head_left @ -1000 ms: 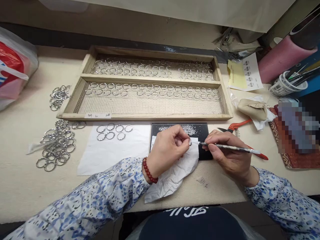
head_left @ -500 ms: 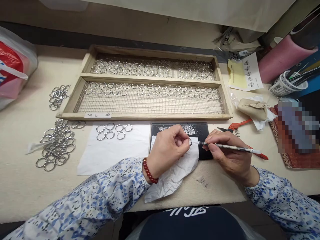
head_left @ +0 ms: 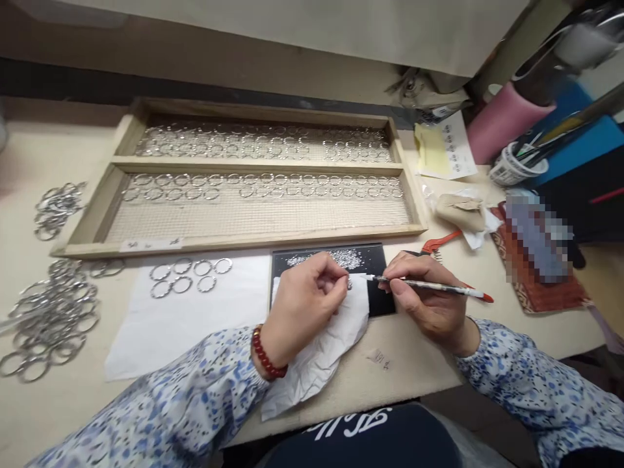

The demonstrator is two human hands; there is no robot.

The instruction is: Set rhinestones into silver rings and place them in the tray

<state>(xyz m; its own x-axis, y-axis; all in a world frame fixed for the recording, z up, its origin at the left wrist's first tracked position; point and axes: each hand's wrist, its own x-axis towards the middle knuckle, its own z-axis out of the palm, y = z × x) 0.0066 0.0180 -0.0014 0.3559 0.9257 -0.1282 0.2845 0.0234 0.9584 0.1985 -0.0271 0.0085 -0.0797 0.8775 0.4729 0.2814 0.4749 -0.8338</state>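
Note:
My left hand (head_left: 309, 292) is closed, pinching a small silver ring (head_left: 349, 282) between thumb and fingertips; most of the ring is hidden. In my right hand (head_left: 429, 302) is a slim pen-like tool (head_left: 439, 286) with a white tip and a red end, its tip pointing left and close to the ring. Below both hands lies a black tray (head_left: 379, 300) with a scatter of tiny sparkling stones (head_left: 348, 259). A crumpled white tissue (head_left: 312, 377) lies under my left hand, partly over the tray. To the left, several silver rings (head_left: 182, 285) rest on a white sheet (head_left: 141, 338).
A wooden mesh frame (head_left: 268, 167) with rows of rings stands behind the tray. Heaps of rings (head_left: 53, 312) lie at the left. Orange-handled pliers (head_left: 441, 242), a brown patterned pouch (head_left: 546, 296) and a cup of tools (head_left: 517, 166) are at the right.
The camera view has turned to the right, so the table's things appear farther left. My hands keep the same grip, with the ring and tool tip still close together.

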